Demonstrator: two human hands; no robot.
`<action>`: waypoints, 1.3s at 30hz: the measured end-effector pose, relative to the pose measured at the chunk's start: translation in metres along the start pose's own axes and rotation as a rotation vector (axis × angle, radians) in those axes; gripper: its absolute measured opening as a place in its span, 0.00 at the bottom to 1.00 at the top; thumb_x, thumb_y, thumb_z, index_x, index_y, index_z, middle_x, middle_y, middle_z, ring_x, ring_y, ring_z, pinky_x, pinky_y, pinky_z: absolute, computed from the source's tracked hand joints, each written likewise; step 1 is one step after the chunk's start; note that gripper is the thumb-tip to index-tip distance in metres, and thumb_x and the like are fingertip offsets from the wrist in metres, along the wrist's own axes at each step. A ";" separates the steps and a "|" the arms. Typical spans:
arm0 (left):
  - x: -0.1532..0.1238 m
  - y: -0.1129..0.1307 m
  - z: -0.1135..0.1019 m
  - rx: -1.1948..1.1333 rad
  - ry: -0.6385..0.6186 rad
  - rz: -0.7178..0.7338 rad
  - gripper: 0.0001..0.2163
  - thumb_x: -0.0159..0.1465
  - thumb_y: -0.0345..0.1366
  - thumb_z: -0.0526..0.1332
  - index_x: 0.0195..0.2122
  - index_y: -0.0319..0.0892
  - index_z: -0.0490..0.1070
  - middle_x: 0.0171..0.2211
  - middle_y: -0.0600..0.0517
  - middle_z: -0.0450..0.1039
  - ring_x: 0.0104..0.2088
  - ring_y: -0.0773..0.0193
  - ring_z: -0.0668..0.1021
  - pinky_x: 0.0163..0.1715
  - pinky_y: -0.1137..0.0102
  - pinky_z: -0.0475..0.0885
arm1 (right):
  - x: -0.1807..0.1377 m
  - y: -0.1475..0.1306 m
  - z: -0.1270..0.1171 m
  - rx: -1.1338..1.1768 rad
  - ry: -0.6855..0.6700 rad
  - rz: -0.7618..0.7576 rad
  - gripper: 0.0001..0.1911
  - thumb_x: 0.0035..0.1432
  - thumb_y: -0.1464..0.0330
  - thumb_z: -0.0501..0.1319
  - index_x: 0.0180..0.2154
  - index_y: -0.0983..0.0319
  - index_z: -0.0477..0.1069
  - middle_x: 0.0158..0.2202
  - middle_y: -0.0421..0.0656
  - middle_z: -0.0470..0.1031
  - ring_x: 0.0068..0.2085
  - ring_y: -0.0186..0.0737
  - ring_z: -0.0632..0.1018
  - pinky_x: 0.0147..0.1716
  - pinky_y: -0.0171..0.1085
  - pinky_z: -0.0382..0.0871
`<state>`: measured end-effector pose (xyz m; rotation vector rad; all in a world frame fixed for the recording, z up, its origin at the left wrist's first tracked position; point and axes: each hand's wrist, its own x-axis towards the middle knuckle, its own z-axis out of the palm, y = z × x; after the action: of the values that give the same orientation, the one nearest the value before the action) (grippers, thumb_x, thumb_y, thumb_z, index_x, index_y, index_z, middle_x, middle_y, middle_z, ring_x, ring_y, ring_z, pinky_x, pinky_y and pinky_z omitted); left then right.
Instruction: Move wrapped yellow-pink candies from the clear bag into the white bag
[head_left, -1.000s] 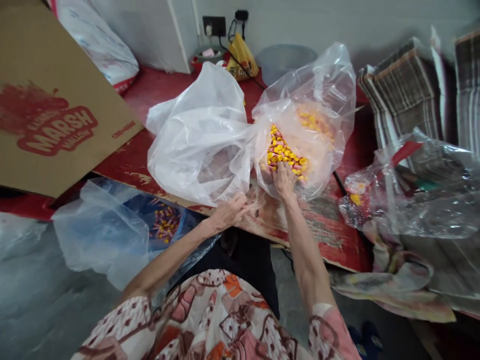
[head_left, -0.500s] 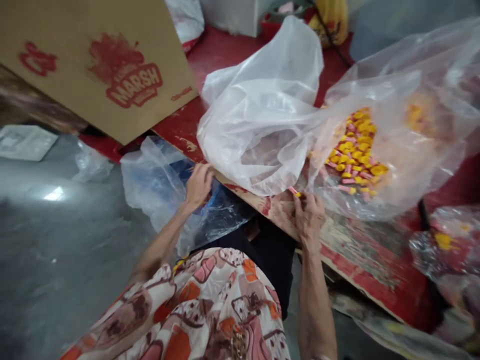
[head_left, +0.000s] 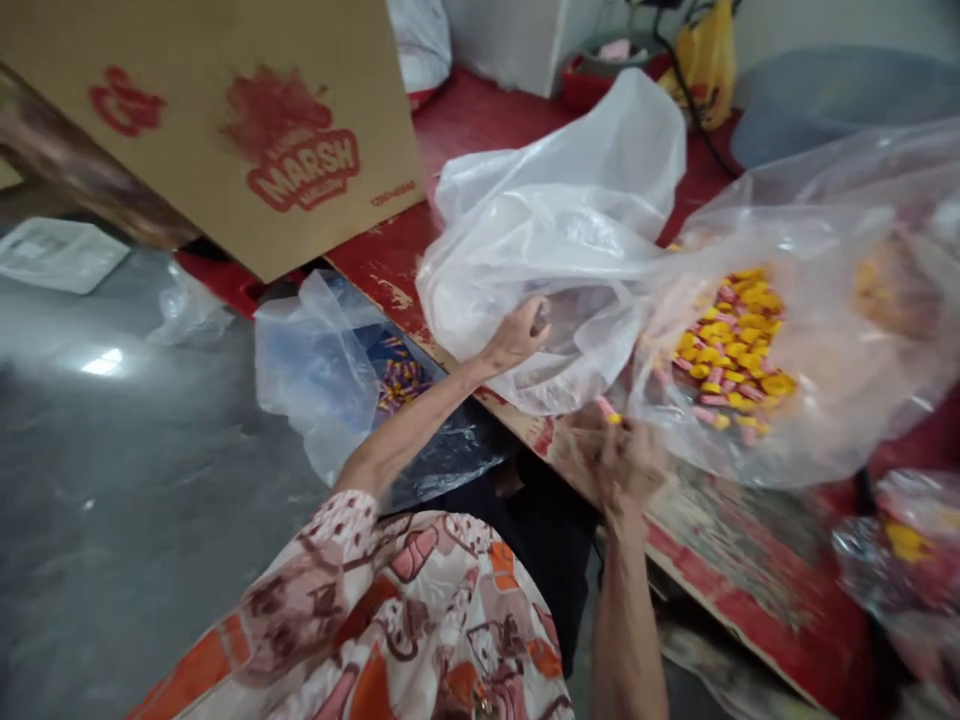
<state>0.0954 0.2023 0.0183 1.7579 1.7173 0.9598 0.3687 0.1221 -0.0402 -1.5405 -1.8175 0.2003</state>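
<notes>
My left hand (head_left: 519, 335) is at the mouth of a cloudy white plastic bag (head_left: 562, 210), its fingers curled together; what they hold, if anything, I cannot make out. On the worn edge of the red table, my right hand (head_left: 630, 460) is closed and blurred, with a small pink tube with a yellow cap (head_left: 609, 410) at its fingertips. Just beyond it lies a clear bag (head_left: 825, 400) with a heap of pink-and-yellow capped tubes (head_left: 735, 340) inside. Below the table edge, an open plastic bag (head_left: 315, 375) holds many small purple-and-yellow pieces (head_left: 401, 385).
A large cardboard box (head_left: 322, 90) stands on the red table (head_left: 495, 115) at the left. Another clear bag (head_left: 911, 540) with yellow and red contents sits at the right. Behind are a red basin (head_left: 592, 90), a yellow bag (head_left: 709, 65) and a cable.
My left hand has moved up and right from the lower bag to the white bag's mouth, uncovering the purple-and-yellow pieces. My right hand stays at the table edge. The view has shifted slightly.
</notes>
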 end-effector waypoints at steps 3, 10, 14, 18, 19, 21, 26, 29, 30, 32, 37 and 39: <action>-0.021 0.012 0.012 -0.430 -0.154 -0.108 0.11 0.72 0.32 0.63 0.55 0.41 0.67 0.37 0.51 0.81 0.34 0.62 0.84 0.41 0.67 0.81 | 0.004 -0.007 0.000 0.058 -0.143 0.064 0.33 0.77 0.41 0.48 0.41 0.60 0.77 0.40 0.51 0.79 0.39 0.50 0.76 0.43 0.47 0.69; -0.054 0.040 0.048 -0.353 -0.539 0.028 0.08 0.77 0.39 0.58 0.52 0.42 0.68 0.40 0.47 0.81 0.39 0.58 0.84 0.43 0.63 0.81 | -0.010 -0.022 -0.012 0.429 -0.211 0.183 0.24 0.76 0.47 0.56 0.46 0.59 0.81 0.40 0.44 0.80 0.35 0.42 0.77 0.39 0.40 0.71; -0.063 0.060 0.069 0.087 -0.552 0.298 0.05 0.74 0.29 0.56 0.48 0.42 0.69 0.49 0.42 0.77 0.49 0.51 0.82 0.50 0.60 0.79 | -0.021 -0.008 -0.025 0.185 -0.026 0.104 0.22 0.78 0.55 0.52 0.54 0.59 0.80 0.50 0.51 0.80 0.47 0.48 0.80 0.50 0.46 0.74; -0.063 0.073 0.079 0.322 -0.631 0.444 0.12 0.73 0.24 0.51 0.53 0.43 0.68 0.50 0.42 0.74 0.50 0.53 0.80 0.45 0.64 0.78 | 0.024 0.022 -0.033 0.055 0.140 0.155 0.21 0.80 0.59 0.49 0.55 0.60 0.77 0.49 0.53 0.79 0.49 0.51 0.79 0.54 0.49 0.74; -0.061 0.074 0.078 0.378 -0.643 0.462 0.12 0.73 0.25 0.51 0.53 0.43 0.68 0.50 0.42 0.74 0.50 0.53 0.80 0.44 0.64 0.78 | 0.046 0.030 -0.030 0.040 0.159 0.153 0.21 0.80 0.60 0.49 0.55 0.61 0.76 0.50 0.54 0.79 0.51 0.52 0.78 0.55 0.50 0.73; -0.057 0.075 0.073 0.429 -0.655 0.473 0.09 0.74 0.27 0.53 0.51 0.43 0.68 0.49 0.44 0.75 0.49 0.54 0.80 0.44 0.64 0.77 | 0.093 0.041 -0.018 -0.009 0.160 0.154 0.20 0.78 0.63 0.49 0.56 0.62 0.75 0.53 0.57 0.77 0.54 0.55 0.78 0.57 0.51 0.72; -0.063 0.082 0.058 0.460 -0.586 0.482 0.05 0.77 0.32 0.54 0.48 0.46 0.67 0.45 0.46 0.75 0.46 0.54 0.82 0.42 0.64 0.77 | 0.175 0.056 0.018 -0.125 -0.018 0.281 0.17 0.72 0.71 0.51 0.53 0.67 0.76 0.53 0.60 0.77 0.47 0.53 0.77 0.48 0.47 0.69; -0.076 0.086 0.063 0.474 -0.488 0.473 0.06 0.78 0.31 0.53 0.49 0.45 0.68 0.46 0.45 0.75 0.46 0.53 0.82 0.44 0.63 0.77 | 0.178 0.066 0.023 -0.164 -0.046 0.295 0.16 0.71 0.71 0.54 0.51 0.68 0.77 0.52 0.60 0.78 0.45 0.51 0.76 0.47 0.45 0.67; -0.080 0.086 0.067 0.478 -0.475 0.461 0.05 0.77 0.31 0.54 0.49 0.45 0.67 0.46 0.45 0.75 0.47 0.53 0.82 0.44 0.63 0.78 | 0.174 0.069 0.021 -0.184 -0.041 0.289 0.16 0.71 0.70 0.55 0.52 0.68 0.77 0.53 0.60 0.78 0.45 0.51 0.76 0.46 0.45 0.67; -0.084 0.084 0.076 0.484 -0.483 0.433 0.03 0.76 0.30 0.57 0.48 0.44 0.67 0.47 0.45 0.75 0.49 0.53 0.81 0.45 0.63 0.78 | 0.164 0.074 0.014 -0.221 -0.041 0.278 0.16 0.72 0.69 0.55 0.53 0.68 0.76 0.52 0.59 0.78 0.45 0.51 0.76 0.46 0.44 0.67; -0.085 0.084 0.086 0.414 -0.455 0.509 0.03 0.75 0.29 0.58 0.45 0.44 0.67 0.46 0.47 0.74 0.48 0.55 0.80 0.47 0.64 0.78 | 0.147 0.067 -0.006 -0.276 -0.123 0.208 0.18 0.73 0.70 0.53 0.57 0.65 0.75 0.55 0.57 0.77 0.45 0.51 0.78 0.43 0.43 0.68; -0.090 0.085 0.085 0.362 -0.361 0.534 0.05 0.76 0.28 0.54 0.44 0.45 0.67 0.45 0.48 0.73 0.47 0.56 0.80 0.48 0.64 0.78 | 0.145 0.061 -0.008 -0.286 -0.143 0.197 0.18 0.73 0.70 0.53 0.58 0.65 0.74 0.57 0.58 0.76 0.46 0.52 0.78 0.43 0.44 0.69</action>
<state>0.2187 0.1165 0.0173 2.5244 1.2665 0.4869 0.4201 0.2673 -0.0062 -1.9526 -1.8644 0.1511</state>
